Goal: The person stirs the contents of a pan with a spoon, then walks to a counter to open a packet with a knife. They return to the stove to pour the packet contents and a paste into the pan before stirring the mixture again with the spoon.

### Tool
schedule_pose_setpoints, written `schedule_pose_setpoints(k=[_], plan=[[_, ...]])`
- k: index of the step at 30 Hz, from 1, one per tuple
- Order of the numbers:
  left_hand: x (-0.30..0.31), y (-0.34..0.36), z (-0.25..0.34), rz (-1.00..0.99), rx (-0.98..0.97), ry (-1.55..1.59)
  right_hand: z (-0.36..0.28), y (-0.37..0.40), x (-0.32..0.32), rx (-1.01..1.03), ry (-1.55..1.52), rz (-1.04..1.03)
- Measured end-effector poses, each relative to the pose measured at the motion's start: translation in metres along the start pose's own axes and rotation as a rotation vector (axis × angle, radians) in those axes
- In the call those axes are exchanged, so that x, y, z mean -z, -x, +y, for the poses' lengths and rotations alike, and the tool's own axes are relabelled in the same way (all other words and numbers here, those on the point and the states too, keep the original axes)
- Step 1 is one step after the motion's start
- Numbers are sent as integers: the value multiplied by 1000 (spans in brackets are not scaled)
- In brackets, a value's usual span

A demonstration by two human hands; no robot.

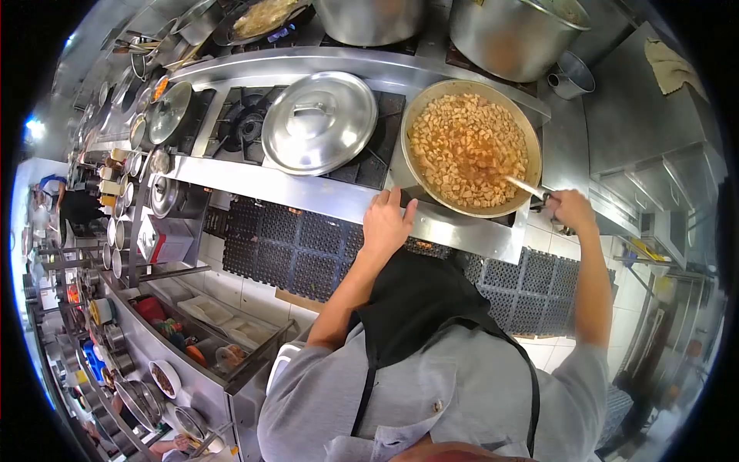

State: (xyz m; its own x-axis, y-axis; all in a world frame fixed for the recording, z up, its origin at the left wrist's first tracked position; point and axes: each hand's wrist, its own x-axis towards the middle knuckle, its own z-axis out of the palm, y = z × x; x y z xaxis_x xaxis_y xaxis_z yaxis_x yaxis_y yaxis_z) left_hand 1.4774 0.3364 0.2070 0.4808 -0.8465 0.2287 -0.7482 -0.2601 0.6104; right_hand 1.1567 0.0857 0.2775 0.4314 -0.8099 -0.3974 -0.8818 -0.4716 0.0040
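A wide metal pan (419, 100) full of cubed food in orange sauce (468, 150) sits on the stove. My right hand (571, 209) grips the handle of a metal spoon (526, 187) whose end dips into the pan's near right side. My left hand (386, 223) rests flat on the steel stove edge (308, 192) just left of the pan, fingers spread, holding nothing.
A domed lid (319, 122) covers a pot left of the pan. Large pots (512, 35) stand behind. Black floor mats (296, 250) lie below the stove. Shelves with bowls and containers (165, 377) run along the left. Another person (73, 204) stands far left.
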Motion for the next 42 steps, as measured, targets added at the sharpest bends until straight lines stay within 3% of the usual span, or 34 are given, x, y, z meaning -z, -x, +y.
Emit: schedule_pose_setpoints(k=[5,7,10,11,15,18,19,21,24,26,28,33,39,42], plan=[[-2,1,-2,-17,12,18,-48,-45,-29,41,34,142],[-3,0,-4,6,-21,14,-77,-48,-42,53,-76,79],[-2,-3,-2,47,-39,16,-54,-16,-42,160,-93,46],[-3,0,-1,55,-31,17,-48,-3,-21,86,-49,-62],[-4,-1,-1,-9,3,37,6,-13,1,26,-1,17],[-7,-3,-5,5,-48,75,-22,-43,-22,104,10,306],[-5,-3,-4,-28,-49,61,-41,-49,-26,72,-20,201],[-4,-2,-1,-23,-61,68,-60,-46,-47,177,-78,215],[-1,-3,3,-62,-68,45,-32,-20,-44,255,-33,106],[-1,-2,4,-52,-41,48,-12,1,-13,140,144,22],[-5,-1,5,-46,-7,56,-4,25,31,71,215,97],[-4,-1,5,-42,-18,62,41,3,56,110,404,545],[-7,1,1,-7,-47,29,36,-57,20,156,500,713],[-7,2,4,-12,-12,56,17,-46,-5,-38,261,452]])
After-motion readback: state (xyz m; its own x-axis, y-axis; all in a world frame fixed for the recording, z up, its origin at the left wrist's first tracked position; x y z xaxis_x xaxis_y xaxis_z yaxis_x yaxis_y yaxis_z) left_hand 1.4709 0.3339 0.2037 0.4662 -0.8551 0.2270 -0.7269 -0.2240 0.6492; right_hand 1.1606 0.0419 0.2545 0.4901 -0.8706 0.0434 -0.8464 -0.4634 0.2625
